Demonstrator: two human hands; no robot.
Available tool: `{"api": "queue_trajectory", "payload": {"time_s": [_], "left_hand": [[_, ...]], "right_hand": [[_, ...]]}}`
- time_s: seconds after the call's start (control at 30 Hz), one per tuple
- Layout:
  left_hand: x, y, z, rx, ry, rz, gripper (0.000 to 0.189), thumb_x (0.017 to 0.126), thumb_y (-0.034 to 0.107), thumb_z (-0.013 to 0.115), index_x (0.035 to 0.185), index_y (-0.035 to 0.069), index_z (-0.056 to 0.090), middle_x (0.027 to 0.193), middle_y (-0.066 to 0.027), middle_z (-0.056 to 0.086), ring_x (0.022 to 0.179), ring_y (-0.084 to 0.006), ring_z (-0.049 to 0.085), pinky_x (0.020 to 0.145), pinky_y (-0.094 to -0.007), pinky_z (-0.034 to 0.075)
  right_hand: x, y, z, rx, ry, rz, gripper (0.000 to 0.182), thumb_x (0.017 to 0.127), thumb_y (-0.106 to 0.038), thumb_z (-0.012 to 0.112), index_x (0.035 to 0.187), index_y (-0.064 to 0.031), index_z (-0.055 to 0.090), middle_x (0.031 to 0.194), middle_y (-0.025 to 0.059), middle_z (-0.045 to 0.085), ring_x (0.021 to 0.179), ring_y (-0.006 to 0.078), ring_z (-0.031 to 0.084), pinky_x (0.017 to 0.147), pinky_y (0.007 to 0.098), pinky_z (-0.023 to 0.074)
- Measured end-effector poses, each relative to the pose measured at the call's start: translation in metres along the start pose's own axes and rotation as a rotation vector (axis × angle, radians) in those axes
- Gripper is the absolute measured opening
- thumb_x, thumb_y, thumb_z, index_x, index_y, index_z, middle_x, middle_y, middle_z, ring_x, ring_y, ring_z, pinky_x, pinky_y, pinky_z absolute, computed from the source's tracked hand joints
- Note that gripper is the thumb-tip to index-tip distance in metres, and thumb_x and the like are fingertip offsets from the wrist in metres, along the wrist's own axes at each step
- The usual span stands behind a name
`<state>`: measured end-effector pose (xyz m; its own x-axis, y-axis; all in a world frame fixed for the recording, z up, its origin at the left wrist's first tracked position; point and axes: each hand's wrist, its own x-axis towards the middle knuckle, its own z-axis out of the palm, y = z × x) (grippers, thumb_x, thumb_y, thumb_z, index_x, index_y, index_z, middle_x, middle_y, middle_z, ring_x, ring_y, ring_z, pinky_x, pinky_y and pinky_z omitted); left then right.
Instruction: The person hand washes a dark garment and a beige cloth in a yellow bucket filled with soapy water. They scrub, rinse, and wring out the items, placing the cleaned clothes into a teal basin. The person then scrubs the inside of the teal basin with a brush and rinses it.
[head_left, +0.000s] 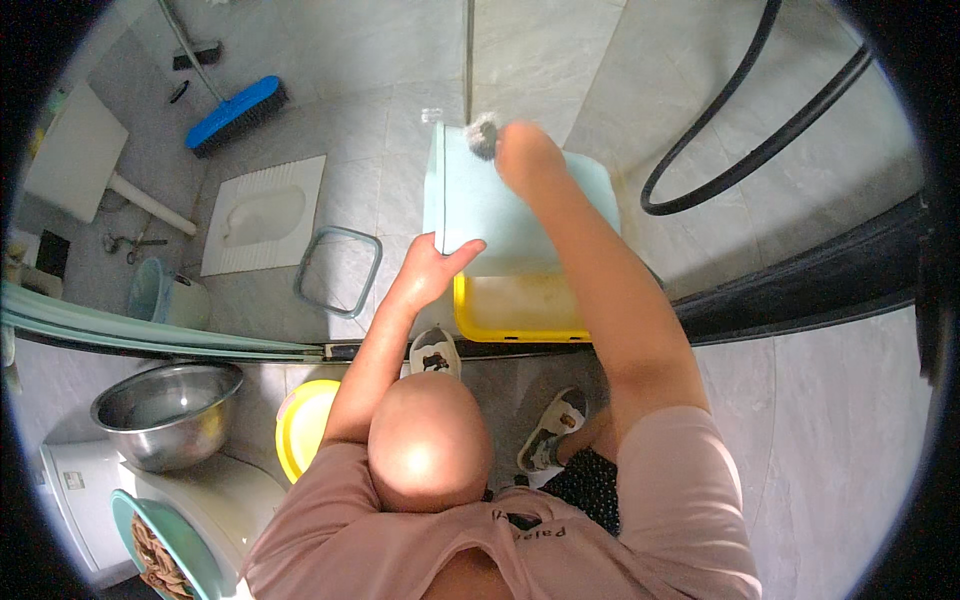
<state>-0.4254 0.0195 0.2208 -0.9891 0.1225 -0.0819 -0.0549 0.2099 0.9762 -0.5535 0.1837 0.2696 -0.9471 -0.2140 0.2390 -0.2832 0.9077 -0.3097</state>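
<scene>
My left hand (430, 271) grips the near left corner of a pale blue plastic bin (480, 202), thumb on its broad face and fingers out of sight around the edge. Near the bin's far edge, my right hand (531, 161) holds a grey scrubber (482, 137) with whitish foam about it against the same face. The right hand is slightly blurred. A yellow-rimmed basin (465, 325) sits below the bin's near side, partly covered by the bin and my right forearm.
A grey rectangular frame (301, 271) lies beside a squat toilet (262, 214). Beyond it stands a blue broom (236, 112). A black hose (720, 176) loops at the right. A door track (390, 349) crosses the floor. Behind it are a steel bowl (161, 442) and a yellow basin (307, 420).
</scene>
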Motion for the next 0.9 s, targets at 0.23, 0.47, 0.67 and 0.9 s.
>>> {"api": "queue_trajectory", "payload": {"time_s": [0.23,0.47,0.67,0.9], "left_hand": [[-0.007,-0.015,-0.01,0.001,0.013,-0.009,0.034,0.086,0.027,0.071,0.103,-0.003,0.068,0.089,-0.0046,0.069,0.082,-0.0099,0.059,0.075,-0.0281,0.049],[0.01,-0.001,0.003,0.039,-0.024,0.023,0.035,0.085,0.026,0.071,0.106,-0.002,0.067,0.092,-0.0058,0.069,0.085,-0.0112,0.06,0.076,-0.0283,0.049],[0.0,-0.007,-0.01,0.002,-0.019,-0.02,0.034,0.084,0.024,0.073,0.106,-0.001,0.067,0.092,-0.0069,0.07,0.085,-0.0117,0.061,0.078,-0.0296,0.05],[0.005,-0.013,-0.005,0.026,-0.05,0.064,0.035,0.083,0.022,0.073,0.108,-0.001,0.065,0.094,-0.0088,0.069,0.086,-0.0126,0.06,0.079,-0.0312,0.05]], "right_hand": [[-0.11,-0.008,-0.025,0.048,-0.089,-0.099,0.018,0.086,-0.013,0.053,0.09,-0.0013,0.065,0.086,0.0218,0.065,0.084,0.0401,0.063,0.075,0.0481,0.0495],[-0.013,0.041,0.0,0.002,-0.096,0.027,0.018,0.084,-0.011,0.052,0.092,-0.002,0.065,0.09,0.022,0.067,0.087,0.0368,0.066,0.078,0.0473,0.0517],[-0.075,-0.032,-0.011,0.102,-0.072,-0.033,0.022,0.089,-0.014,0.05,0.089,-0.0013,0.067,0.091,0.0227,0.065,0.085,0.0408,0.063,0.075,0.0493,0.0488],[-0.038,-0.03,-0.003,0.085,-0.044,-0.066,0.024,0.088,-0.015,0.051,0.1,-0.0036,0.068,0.09,0.0231,0.065,0.086,0.0411,0.062,0.073,0.0485,0.0498]]}}
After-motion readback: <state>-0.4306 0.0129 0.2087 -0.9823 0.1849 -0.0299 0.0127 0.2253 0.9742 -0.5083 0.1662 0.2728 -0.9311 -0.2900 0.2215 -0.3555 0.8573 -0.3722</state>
